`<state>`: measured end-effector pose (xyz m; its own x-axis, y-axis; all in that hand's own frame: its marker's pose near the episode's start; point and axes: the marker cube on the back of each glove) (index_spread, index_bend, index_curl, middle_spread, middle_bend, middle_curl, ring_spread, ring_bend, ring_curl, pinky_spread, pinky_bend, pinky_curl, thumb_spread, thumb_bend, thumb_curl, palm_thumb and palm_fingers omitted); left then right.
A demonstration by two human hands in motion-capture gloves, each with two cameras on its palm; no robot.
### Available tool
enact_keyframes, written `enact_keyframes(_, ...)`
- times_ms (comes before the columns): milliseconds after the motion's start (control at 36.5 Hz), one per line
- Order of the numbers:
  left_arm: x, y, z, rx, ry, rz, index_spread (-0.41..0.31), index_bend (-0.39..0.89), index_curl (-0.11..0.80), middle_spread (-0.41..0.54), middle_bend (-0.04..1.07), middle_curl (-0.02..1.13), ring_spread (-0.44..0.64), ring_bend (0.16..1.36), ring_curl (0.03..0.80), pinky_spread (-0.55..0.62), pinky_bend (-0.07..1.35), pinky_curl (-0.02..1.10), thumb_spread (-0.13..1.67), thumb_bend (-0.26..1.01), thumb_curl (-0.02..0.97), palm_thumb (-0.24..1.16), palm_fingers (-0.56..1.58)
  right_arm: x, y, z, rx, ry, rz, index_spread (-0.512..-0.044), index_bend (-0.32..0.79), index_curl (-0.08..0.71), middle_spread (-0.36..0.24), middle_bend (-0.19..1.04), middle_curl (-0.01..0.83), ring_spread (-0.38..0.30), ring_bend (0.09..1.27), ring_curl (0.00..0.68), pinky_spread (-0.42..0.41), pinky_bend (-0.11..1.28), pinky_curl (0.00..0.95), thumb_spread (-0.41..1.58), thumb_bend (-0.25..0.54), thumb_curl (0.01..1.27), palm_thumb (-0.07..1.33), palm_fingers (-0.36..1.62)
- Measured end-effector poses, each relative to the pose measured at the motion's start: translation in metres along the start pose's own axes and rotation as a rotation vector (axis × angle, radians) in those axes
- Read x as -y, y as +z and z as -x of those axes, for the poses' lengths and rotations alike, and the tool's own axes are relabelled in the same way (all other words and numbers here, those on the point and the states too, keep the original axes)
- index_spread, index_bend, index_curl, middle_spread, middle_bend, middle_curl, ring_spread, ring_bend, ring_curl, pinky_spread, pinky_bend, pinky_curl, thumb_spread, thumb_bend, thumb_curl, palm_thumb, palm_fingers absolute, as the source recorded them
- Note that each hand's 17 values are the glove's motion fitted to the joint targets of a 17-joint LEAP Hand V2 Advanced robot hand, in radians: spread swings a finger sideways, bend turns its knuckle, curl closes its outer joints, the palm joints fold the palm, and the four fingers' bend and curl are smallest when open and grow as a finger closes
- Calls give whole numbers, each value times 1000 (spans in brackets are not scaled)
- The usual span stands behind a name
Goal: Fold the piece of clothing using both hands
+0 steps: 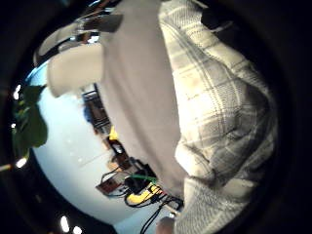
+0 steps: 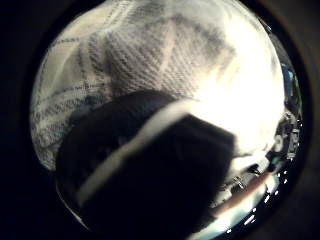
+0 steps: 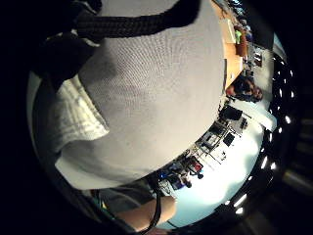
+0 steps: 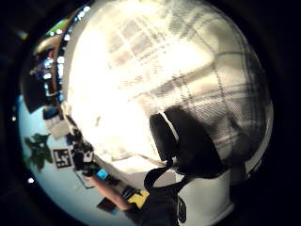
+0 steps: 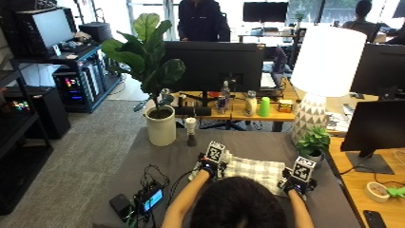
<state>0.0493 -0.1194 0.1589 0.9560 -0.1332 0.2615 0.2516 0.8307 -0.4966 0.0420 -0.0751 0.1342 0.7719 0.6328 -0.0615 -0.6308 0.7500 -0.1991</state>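
Outside view shows you at a grey cloth-covered surface (image 5: 171, 156), with a white and grey checked woven piece of clothing (image 5: 253, 169) lying flat on it just in front of your head. Your left hand (image 5: 208, 167) is at the left edge of the garment and your right hand (image 5: 296, 183) is at its right edge, well apart from each other.

From the left thumb side palm view, a dark fingertip lies across the checked fabric very close to the palm, so I judge that your left hand pinches the cloth. The right thumb side palm view shows a black gloved finger (image 4: 164, 136) curled over the fabric, so your right hand seems to grip it too.

The garment looks already reduced to a small rectangle, so I think you are in a later fold, holding both side edges. For the next move, you should lift both edges together and at the same height, carry them over the middle, and lay them down with corners matching. Watch that the lower layer does not slide on the surface.
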Motion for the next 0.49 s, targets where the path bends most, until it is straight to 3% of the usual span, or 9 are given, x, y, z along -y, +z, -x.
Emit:
enact_keyframes(165,-1,0,7,-113,30,105,-83,109,315,65,115,300,70,566,401,165,451,409,1036,-65,258,-66,177,-3,0,11,45,-6,-32,-207,22,185,44,207,417,41,484,406,123,678,404,1165,-11,399,490,498)
enact_keyframes(274,-1,1,6,-113,36,104,-78,129,307,85,131,286,99,586,395,186,475,405,1027,-49,248,-45,163,-1,-3,20,64,-16,-80,-193,-9,141,22,241,429,-41,598,431,-14,754,422,1183,50,413,630,700)
enact_keyframes(302,0,1,6,-114,39,85,-77,132,306,89,130,282,104,591,394,190,481,404,1021,-49,246,-45,160,-1,-4,23,69,-17,-93,-192,-2,135,24,228,423,-40,595,425,-13,743,412,1179,33,404,613,652)
enact_keyframes(384,6,2,5,-121,29,26,-69,136,304,97,144,277,117,608,391,192,483,400,1018,-43,241,-36,164,-4,-6,33,83,-38,-110,-180,22,126,-15,290,445,-109,679,451,-114,781,425,1162,100,432,768,925)
enact_keyframes(494,5,3,6,-136,52,29,-66,138,301,105,148,273,128,618,386,191,499,397,1013,-43,235,-35,164,-2,-12,43,70,-60,-159,-182,57,132,-52,278,449,-158,730,464,-192,793,428,1117,134,451,890,1085)
